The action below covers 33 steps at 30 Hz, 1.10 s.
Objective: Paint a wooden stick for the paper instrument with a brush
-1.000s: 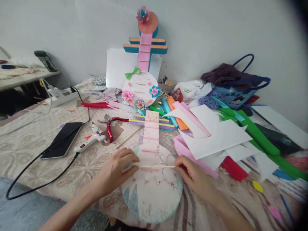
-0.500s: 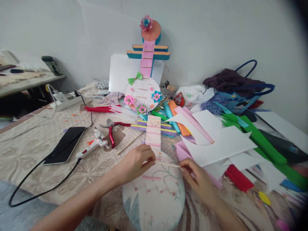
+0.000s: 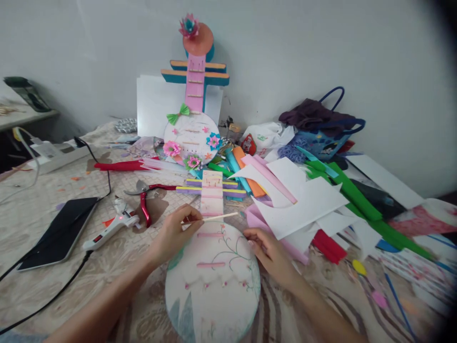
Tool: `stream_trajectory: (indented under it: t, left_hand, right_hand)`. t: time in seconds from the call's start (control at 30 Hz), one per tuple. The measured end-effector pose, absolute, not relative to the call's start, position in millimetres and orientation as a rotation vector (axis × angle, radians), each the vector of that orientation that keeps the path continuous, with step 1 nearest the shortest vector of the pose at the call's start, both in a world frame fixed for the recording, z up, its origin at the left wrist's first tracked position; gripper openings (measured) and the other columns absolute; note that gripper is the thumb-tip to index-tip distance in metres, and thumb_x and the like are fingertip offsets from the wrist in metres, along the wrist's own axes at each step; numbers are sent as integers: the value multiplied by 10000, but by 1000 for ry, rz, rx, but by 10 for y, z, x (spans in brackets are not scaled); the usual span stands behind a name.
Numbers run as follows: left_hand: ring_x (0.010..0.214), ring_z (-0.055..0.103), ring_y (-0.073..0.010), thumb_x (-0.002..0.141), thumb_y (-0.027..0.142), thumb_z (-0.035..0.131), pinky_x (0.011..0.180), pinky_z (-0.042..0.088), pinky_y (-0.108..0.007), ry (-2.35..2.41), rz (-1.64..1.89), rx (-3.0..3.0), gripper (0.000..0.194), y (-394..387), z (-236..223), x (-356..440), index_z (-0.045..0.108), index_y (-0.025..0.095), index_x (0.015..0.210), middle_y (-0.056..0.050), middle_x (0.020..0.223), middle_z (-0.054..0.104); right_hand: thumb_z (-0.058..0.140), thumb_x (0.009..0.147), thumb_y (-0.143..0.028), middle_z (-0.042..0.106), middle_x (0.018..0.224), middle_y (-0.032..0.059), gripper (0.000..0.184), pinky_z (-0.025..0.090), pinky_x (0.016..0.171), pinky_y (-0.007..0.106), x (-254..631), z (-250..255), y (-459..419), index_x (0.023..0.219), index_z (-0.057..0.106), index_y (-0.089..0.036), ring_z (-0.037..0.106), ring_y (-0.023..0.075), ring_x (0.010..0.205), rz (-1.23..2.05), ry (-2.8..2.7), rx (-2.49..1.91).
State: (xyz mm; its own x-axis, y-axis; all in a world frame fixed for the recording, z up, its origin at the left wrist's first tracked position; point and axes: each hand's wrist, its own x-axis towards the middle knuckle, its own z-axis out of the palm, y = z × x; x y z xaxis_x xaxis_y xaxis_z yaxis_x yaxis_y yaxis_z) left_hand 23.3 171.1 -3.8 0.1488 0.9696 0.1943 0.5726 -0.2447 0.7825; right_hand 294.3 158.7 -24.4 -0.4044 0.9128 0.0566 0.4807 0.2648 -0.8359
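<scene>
My left hand [image 3: 180,227] pinches a thin wooden stick [image 3: 223,216]. The stick lies across the top of a round white board, its free end pointing right. This board [image 3: 214,302] is the body of a handmade lute-shaped craft, with drawn green vines, pink strips and a row of small pink pegs. Its neck [image 3: 212,193] extends away from me and carries yellow-and-purple crossbars. At the board's upper right edge is my right hand [image 3: 267,252], with fingers loosely bent, thumb apart and no object in them.
A finished pink-and-teal lute craft [image 3: 195,95] leans at the back. On the left are red-handled pruning shears [image 3: 144,195], a glue gun [image 3: 110,228] with a cord, and a black phone [image 3: 59,233]. Paper scraps [image 3: 303,197] and green crepe rolls [image 3: 357,195] spread over the right.
My right hand has let go of the stick's end and sits at the board's edge. My left hand has carried the stick up toward the neck. The view has shifted right.
</scene>
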Motion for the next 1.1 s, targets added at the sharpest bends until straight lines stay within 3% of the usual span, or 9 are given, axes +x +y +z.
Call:
stream_trajectory:
  t: [0.3,0.5,0.73,1.1]
  left_hand:
    - [641,539,-98,842,329,496,572,397,-215,1349,857,1855,194,1642,61,320,638,197,829,8,714,635]
    - [628,550,-93,839,351,500,540,420,-198,1225,766,1777,220,1582,146,501,621,171,876,-4,743,642]
    - [692,564,-114,832,330,498,608,436,-229,1160,625,1840,192,1581,180,679,621,188,870,-5,786,642]
    - [564,434,-84,822,332,490,524,317,-209,1190,495,2005,181,1615,245,864,602,201,768,45,640,565]
  right_hand:
    - [462,886,-314,604,986,57,249,463,830,336,2945,-247,1581,1106,521,-214,576,178,913,997,-1800,-1202]
    - [476,885,-328,564,885,25,376,466,557,249,2874,-165,1568,1242,395,-242,576,124,671,1372,-1515,-987]
    - [519,871,-324,557,725,-18,123,410,509,222,2853,-179,1563,885,543,-205,529,92,567,1455,-1292,-959]
    - [559,848,-325,567,638,-33,128,372,444,197,2884,-217,1602,859,560,-197,504,77,487,1470,-1176,-842]
